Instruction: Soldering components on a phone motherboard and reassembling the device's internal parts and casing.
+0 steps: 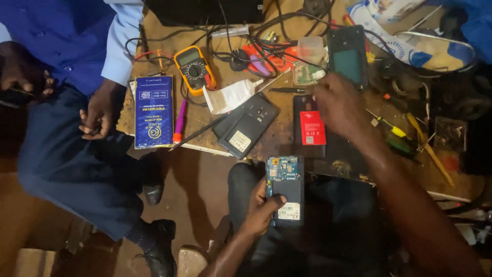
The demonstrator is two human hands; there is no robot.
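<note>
Your left hand fingers grip the opened phone; your right hand, fingers hidden, hovers over the bench beside a red label.

Single head-worn view, looking steeply down.

The camera sits above the person's lap, facing forward and down onto the bench edge. Near range: the left hand fills the lower centre, the bench spans the upper frame, floor at lower left. No second view.
</note>
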